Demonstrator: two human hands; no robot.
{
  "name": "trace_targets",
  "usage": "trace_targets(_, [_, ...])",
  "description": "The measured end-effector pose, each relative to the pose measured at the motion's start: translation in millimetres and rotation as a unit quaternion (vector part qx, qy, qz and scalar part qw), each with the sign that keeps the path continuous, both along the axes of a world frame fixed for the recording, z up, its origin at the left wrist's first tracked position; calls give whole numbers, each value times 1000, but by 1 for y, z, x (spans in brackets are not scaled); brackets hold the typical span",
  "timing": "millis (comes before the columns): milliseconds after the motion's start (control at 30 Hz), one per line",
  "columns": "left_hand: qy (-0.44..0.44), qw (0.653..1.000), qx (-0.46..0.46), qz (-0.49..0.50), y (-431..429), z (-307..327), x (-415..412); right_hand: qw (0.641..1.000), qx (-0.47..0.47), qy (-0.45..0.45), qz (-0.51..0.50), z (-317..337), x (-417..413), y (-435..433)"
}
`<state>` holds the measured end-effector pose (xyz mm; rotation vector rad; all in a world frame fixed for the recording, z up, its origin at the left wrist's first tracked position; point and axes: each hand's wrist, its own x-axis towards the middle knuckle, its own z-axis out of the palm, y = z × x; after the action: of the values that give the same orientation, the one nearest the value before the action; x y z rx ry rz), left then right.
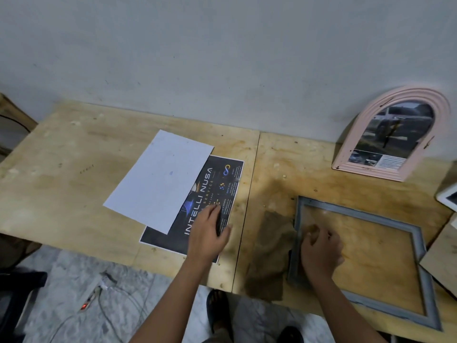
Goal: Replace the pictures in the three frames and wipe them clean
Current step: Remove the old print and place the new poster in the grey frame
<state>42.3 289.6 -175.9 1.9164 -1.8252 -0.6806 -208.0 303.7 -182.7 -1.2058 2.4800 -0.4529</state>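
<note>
Fingers (214,212) flat on dark, white-edged INTELLI NUSA print (223,180).

Dim, even light from overhead leaves the grey wall (222,50) flat and the plywood table (74,157) softly shadowed beside the grey frame (420,246), whose glass carries a faint sheen, while the whole view is slightly soft and bows at its edges.

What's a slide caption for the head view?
Swapping pictures: left hand on the dark poster, right hand on the grey frame, brown cloth beside it.
</note>
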Motion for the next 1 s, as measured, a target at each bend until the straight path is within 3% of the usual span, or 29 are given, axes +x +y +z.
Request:
trace_targets(133, [-59,995,84,10,2,-3,-13,999,22,-5,41,2,-7,3])
trace_targets(333, [-37,998,33,28,-3,11,-18,997,16,-21,70,4,-13,7])
trace_targets(500, [-122,987,82,71,-8,29,-18,995,36,-37,85,11,-17,7])
trace_targets(633, [-117,985,59,115,-15,54,-20,993,58,-45,96,16,-21,5])
trace_targets(800, [-33,995,-48,83,-23,91,-35,988,86,-45,124,20,-26,4])
trace_targets(900, [101,990,-93,36,-23,118,-56,984,94,-47,147,23,-30,4])
trace_targets(1000, [279,952,-104,70,-19,148,-87,987,17,-65,145,29,-34,3])
